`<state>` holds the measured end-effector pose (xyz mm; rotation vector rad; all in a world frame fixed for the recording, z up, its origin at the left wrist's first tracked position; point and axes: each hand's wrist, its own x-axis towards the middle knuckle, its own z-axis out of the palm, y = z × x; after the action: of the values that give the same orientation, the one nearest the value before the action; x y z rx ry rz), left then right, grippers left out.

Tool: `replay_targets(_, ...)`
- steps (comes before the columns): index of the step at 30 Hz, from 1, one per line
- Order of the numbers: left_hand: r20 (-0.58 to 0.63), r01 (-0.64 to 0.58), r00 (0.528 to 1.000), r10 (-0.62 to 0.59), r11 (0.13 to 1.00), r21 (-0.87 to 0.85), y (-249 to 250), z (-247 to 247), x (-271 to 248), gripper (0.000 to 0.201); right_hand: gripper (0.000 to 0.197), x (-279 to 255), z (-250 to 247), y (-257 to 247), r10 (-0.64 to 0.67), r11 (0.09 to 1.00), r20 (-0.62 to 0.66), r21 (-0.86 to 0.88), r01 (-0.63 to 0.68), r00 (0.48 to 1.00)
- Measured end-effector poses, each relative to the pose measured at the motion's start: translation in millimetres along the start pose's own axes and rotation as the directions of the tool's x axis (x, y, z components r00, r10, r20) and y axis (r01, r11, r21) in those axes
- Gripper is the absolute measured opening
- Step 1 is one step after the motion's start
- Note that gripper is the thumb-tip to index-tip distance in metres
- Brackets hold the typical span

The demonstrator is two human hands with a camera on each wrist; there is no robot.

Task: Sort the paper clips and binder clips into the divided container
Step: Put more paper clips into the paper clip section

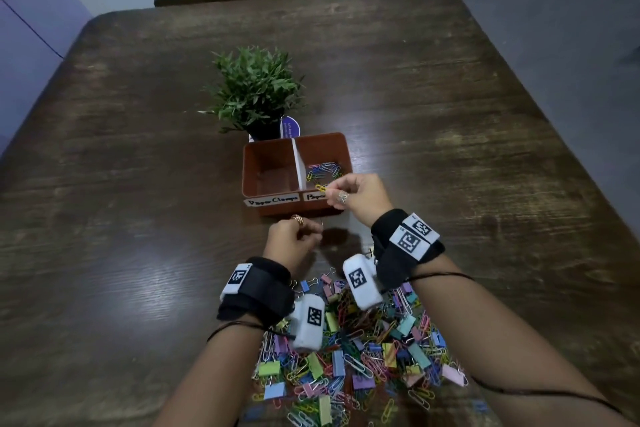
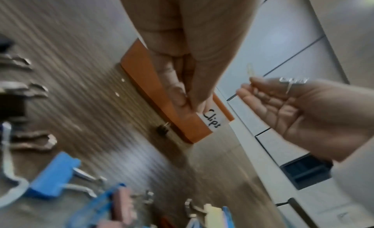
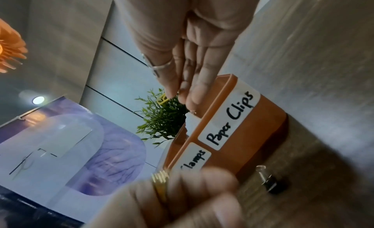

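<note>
Table: dark brown wooden table (image 1: 138, 184), streaked grain, glossy patches, rounded far corners.
Container: rust-brown rectangular plastic divided container (image 1: 250, 170), smooth walls, white partition (image 1: 298, 163) splitting it in two; near wall bore white handwritten labels, "Paper Clamps" on the left, "Paper Clips" on the right, the latter partly covered in the head view.
Sorted clips: thin coloured wire paper clips (image 1: 325, 170) lay in the right compartment; left compartment showed only its floor.
Right grip: right hand (image 1: 356, 194), silver ring on one finger, held over the near edge of the right compartment, fingertips pinched on a yellow wire paper clip (image 1: 321, 187); seen as a small yellow loop from the right wrist.
Left grip: left hand (image 1: 294, 239), gold ring, curled just before the container above the table; thumb and fingers pressed together on something thin, too blurred to identify.
Pile: heap of pastel folded-metal binder clips and looped wire paper clips (image 1: 346, 357) at the near edge, partly hidden by wrists and cut off by the frame.
Stray: small black binder clip (image 3: 274, 184) on the table beside the container's near wall.
Plant: green spiky-leaved potted plant (image 1: 254, 90) just behind the container.
</note>
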<state>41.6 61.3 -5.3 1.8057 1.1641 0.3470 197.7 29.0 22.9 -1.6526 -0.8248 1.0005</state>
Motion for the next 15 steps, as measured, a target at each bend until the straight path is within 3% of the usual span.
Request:
replay_targets(3, 0.065, 0.050, 0.996, -0.059, 0.989, 0.139, -12, -4, -6, 0.015, 0.024, 19, 1, -5, -0.072, 0.995, -0.110, -0.082, 0.063, 0.991)
replay_targets(6, 0.016, 0.070, 0.997, -0.076, 0.970, 0.233, -31, -15, -11, 0.020, 0.014, 35, 0, -8, -0.108, 0.981, -0.228, -0.183, 0.066, 0.968)
replay_targets(7, -0.006, 0.078, 0.997, -0.079, 0.957, 0.278, -39, -20, -14, 0.023, 0.008, 38, -1, -8, -0.109, 0.968, -0.212, -0.243, 0.056, 0.971)
replay_targets(9, -0.057, 0.094, 0.995, -0.080, 0.935, 0.341, -53, -31, -22, 0.032, 0.019, 38, -2, -9, -0.092, 0.927, -0.116, -0.374, 0.043, 0.989)
replay_targets(12, -0.099, 0.160, 0.986, -0.130, 0.894, 0.418, -77, -45, -30, 0.042, 0.025, 23, 2, -7, -0.168, 0.916, -0.039, -0.374, 0.141, 0.985)
replay_targets(15, -0.093, 0.244, 0.969, -0.228, 0.848, 0.470, -98, -55, -35, 0.040, 0.022, -1, 15, 8, -0.247, 0.889, 0.046, -0.388, 0.246, 0.968)
